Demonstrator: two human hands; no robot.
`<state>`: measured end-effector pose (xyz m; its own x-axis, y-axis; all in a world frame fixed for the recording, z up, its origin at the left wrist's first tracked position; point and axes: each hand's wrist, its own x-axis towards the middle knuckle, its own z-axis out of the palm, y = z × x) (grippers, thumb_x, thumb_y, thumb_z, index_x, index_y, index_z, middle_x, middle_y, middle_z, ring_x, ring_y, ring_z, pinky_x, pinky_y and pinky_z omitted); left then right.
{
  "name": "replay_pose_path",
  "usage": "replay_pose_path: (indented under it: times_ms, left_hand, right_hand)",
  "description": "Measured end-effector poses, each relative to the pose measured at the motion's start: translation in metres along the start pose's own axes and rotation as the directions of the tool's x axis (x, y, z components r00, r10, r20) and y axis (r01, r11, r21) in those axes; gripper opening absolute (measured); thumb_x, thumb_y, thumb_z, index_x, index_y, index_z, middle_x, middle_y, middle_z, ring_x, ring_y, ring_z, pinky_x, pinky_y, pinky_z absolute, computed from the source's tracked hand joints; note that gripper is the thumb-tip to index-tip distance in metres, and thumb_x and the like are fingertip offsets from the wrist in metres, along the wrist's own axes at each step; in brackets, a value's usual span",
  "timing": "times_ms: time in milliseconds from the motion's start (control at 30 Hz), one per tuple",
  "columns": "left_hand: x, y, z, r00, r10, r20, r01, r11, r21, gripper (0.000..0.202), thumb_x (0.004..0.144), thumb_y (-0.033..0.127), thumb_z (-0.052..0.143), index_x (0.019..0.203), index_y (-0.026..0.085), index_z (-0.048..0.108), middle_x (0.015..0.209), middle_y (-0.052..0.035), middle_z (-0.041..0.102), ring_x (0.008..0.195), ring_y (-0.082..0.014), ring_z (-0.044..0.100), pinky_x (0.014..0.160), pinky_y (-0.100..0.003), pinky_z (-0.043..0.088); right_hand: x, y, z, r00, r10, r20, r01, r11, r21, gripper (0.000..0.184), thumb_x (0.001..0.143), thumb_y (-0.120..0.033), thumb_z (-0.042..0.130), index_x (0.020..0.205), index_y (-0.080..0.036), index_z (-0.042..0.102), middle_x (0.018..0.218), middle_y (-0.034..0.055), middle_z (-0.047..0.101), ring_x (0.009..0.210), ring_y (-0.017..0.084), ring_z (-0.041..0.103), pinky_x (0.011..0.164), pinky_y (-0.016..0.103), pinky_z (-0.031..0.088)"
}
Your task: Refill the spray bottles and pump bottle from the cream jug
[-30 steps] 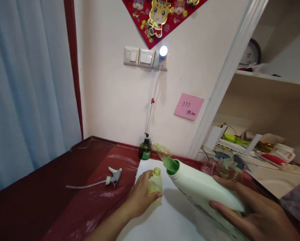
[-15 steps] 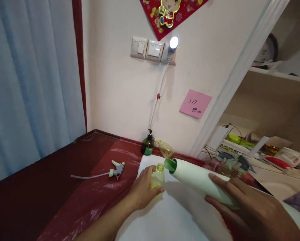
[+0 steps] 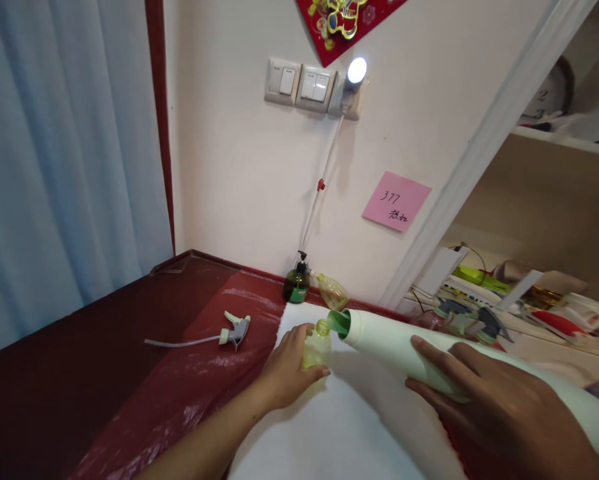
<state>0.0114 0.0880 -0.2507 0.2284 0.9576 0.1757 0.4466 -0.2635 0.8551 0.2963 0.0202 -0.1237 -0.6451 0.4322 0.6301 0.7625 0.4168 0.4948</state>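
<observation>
My left hand point(image 3: 289, 367) is wrapped round a small yellow-green bottle point(image 3: 316, 344) that stands upright with its neck open on a white cloth point(image 3: 339, 427). My right hand point(image 3: 484, 410) grips a large white bottle point(image 3: 429, 350) from above and holds it tipped nearly level. Its green spout point(image 3: 339, 323) sits right at the small bottle's mouth. No liquid can be made out between them.
A loose spray-trigger head point(image 3: 234, 331) with its tube lies on the red tabletop point(image 3: 129, 360) to the left. A dark green pump bottle point(image 3: 296, 285) and a yellowish bottle point(image 3: 333, 292) stand at the wall. Cluttered shelves point(image 3: 509, 293) fill the right; a curtain point(image 3: 64, 153) hangs left.
The white bottle has tipped further toward level, and its green spout has dropped from above the small bottle down to its mouth. My left hand has kept its hold.
</observation>
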Motion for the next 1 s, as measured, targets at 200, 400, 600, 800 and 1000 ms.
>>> replay_pose_path:
  times_ms: [200,400,600,800,1000]
  left_hand:
    - [-0.0015,0.0025,-0.0019,1.0,0.001,0.003,-0.001,1.0,0.002,0.071,0.076,0.031,0.076,0.14,0.02,0.049,0.146,-0.0143,0.056,0.135,-0.0326,0.049,0.112,-0.046,0.039]
    - [-0.0016,0.0048,-0.0018,1.0,-0.001,0.002,0.001,1.0,0.007,0.07,0.076,0.03,0.077,0.139,0.02,0.049,0.145,-0.0143,0.057,0.134,-0.0326,0.051,0.112,-0.046,0.04]
    - [-0.0005,0.0043,-0.0018,1.0,0.004,0.005,-0.004,1.0,0.008,0.071,0.077,0.03,0.076,0.141,0.019,0.048,0.146,-0.015,0.056,0.135,-0.0324,0.05,0.112,-0.046,0.039]
    - [-0.0009,0.003,-0.0016,1.0,0.005,0.003,-0.005,1.0,0.007,0.071,0.077,0.03,0.077,0.141,0.02,0.048,0.146,-0.0142,0.056,0.136,-0.0326,0.049,0.113,-0.046,0.039]
    - [-0.0014,0.0058,-0.0021,1.0,-0.001,0.009,0.001,1.0,0.005,0.069,0.077,0.029,0.076,0.139,0.019,0.049,0.144,-0.0139,0.057,0.134,-0.0319,0.051,0.112,-0.045,0.039]
  right_hand:
    - [0.0036,0.0016,-0.0022,0.993,-0.117,0.021,0.118,0.989,-0.084,0.031,0.107,-0.035,0.042,0.122,-0.018,0.063,0.075,0.0027,0.066,0.051,0.02,0.066,0.047,0.032,0.051]
    - [0.0055,0.0028,-0.0052,0.99,-0.136,0.037,0.139,0.986,-0.088,0.03,0.107,-0.034,0.04,0.124,-0.019,0.06,0.074,0.0015,0.065,0.049,0.021,0.065,0.045,0.033,0.05]
    - [0.0081,0.0012,-0.0068,0.989,-0.144,0.044,0.147,0.985,-0.095,0.03,0.107,-0.03,0.038,0.124,-0.018,0.059,0.075,0.0027,0.065,0.051,0.021,0.066,0.046,0.033,0.051]
    - [0.0074,0.0024,-0.0068,0.988,-0.153,0.039,0.156,0.982,-0.106,0.029,0.108,-0.03,0.039,0.125,-0.018,0.059,0.077,0.0033,0.066,0.053,0.021,0.066,0.049,0.033,0.05]
    - [0.0101,0.0031,-0.0081,0.985,-0.171,0.031,0.174,0.978,-0.12,0.029,0.108,-0.03,0.038,0.125,-0.019,0.059,0.076,0.003,0.067,0.052,0.02,0.065,0.05,0.033,0.048]
